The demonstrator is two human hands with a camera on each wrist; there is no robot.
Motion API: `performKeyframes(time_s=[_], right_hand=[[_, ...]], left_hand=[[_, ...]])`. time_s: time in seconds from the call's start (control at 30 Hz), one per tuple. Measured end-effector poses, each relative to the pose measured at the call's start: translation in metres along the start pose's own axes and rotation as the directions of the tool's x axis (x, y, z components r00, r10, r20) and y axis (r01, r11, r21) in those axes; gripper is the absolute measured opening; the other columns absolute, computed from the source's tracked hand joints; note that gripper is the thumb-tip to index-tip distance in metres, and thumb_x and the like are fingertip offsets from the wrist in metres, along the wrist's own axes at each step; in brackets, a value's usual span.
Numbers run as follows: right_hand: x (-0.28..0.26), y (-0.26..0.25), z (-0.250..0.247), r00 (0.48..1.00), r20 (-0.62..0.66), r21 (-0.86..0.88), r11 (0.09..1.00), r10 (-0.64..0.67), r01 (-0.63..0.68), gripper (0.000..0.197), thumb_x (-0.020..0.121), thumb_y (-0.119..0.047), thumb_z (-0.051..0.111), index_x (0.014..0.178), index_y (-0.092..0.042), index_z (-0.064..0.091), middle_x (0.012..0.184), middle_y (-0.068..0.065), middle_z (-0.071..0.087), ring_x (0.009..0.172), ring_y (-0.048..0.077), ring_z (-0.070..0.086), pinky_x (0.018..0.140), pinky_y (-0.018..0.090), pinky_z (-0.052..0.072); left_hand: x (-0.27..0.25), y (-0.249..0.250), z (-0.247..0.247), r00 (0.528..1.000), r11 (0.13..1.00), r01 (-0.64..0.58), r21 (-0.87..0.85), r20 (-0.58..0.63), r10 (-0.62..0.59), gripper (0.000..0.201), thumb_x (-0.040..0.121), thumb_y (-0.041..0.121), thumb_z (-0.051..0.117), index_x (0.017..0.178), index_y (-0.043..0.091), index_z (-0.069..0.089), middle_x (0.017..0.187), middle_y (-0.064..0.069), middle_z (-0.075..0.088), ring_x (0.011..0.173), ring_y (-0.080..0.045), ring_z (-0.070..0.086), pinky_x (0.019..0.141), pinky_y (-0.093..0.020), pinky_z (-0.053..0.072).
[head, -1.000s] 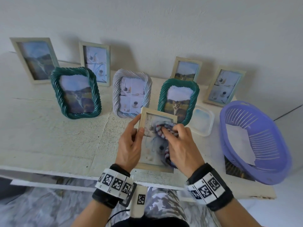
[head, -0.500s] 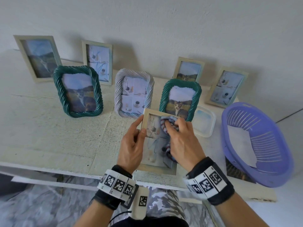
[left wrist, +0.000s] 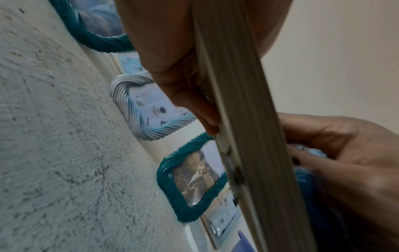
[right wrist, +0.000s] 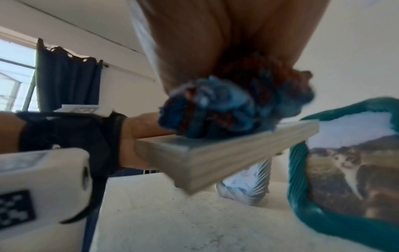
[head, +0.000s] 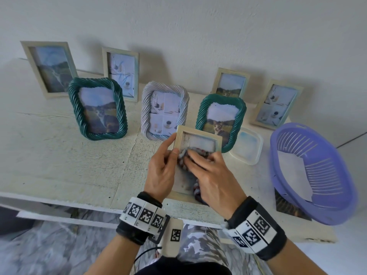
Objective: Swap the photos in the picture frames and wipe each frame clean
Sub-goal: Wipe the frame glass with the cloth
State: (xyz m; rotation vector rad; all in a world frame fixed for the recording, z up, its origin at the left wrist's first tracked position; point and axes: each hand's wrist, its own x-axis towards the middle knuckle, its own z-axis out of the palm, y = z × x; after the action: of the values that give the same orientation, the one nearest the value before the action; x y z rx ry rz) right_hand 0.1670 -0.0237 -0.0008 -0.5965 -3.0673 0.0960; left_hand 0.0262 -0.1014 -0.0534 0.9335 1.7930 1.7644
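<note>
1. A pale wooden frame [head: 198, 138] is held above the near edge of the tabletop [head: 59, 155], tilted with its glass facing up and its far end lifted toward the row of standing frames.
2. The left hand [head: 160, 171] grips the frame's left edge, thumb on the front and fingers curled round behind; the left wrist view shows those fingers [left wrist: 194, 105] against the frame's side [left wrist: 244, 119].
3. The right hand [head: 210, 175] presses a bunched blue-and-red cloth [head: 183, 155] onto the glass, its fingers curled over the cloth; the right wrist view shows the cloth [right wrist: 215, 109] sitting on the frame [right wrist: 205, 153].
4. Just behind the held frame stand a green twisted frame [head: 220, 120] with a cat photo and a white twisted frame [head: 164, 110]; another green twisted frame [head: 97, 108] stands farther left.
5. Four plain pale frames lean along the wall [head: 178, 26] behind these.
6. A clear plastic lid [head: 247, 145] lies to the right of the green frame, and a purple basket [head: 309, 171] sits at the right end of the tabletop.
</note>
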Motion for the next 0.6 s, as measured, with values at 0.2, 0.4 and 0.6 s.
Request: performKeyframes(time_s=[0.2,0.4,0.6], right_hand=[[0.011,0.003,-0.013,0.981,-0.093,0.003,0.985,0.172,-0.172,0.058,0.075,-0.002,0.053,0.132,-0.012,0.055,0.133,-0.002,0.05,0.094,0.028,0.043,0.074,0.029,0.048],[0.001,-0.012,-0.016,0.996,-0.086,0.027,0.999,-0.038,0.041,0.046,0.081,-0.01,0.041,0.122,-0.014,0.062,0.13,-0.004,0.054,0.092,0.023,0.039,0.069,0.028,0.05],[0.02,0.008,-0.02,0.983,-0.089,-0.001,0.987,0.162,-0.163,0.054,0.075,-0.004,0.053,0.128,-0.014,0.058,0.128,-0.002,0.055,0.096,0.029,0.044,0.072,0.032,0.05]], left_hand=[[-0.004,0.002,0.003,0.999,0.999,-0.035,0.012,-0.033,0.036,0.042,0.101,0.029,0.048,0.142,0.023,0.048,0.059,-0.016,0.044,0.05,-0.016,0.035,0.047,-0.029,0.031],[0.005,0.003,-0.007,0.999,0.996,0.028,-0.081,-0.032,-0.031,0.045,0.095,0.044,0.05,0.138,0.032,0.051,0.079,-0.035,0.059,0.065,-0.05,0.052,0.059,-0.061,0.049],[-0.002,0.002,-0.003,1.0,1.0,-0.019,-0.01,-0.022,0.019,0.04,0.101,0.028,0.048,0.142,0.026,0.048,0.062,-0.022,0.047,0.049,-0.021,0.037,0.045,-0.03,0.036]])
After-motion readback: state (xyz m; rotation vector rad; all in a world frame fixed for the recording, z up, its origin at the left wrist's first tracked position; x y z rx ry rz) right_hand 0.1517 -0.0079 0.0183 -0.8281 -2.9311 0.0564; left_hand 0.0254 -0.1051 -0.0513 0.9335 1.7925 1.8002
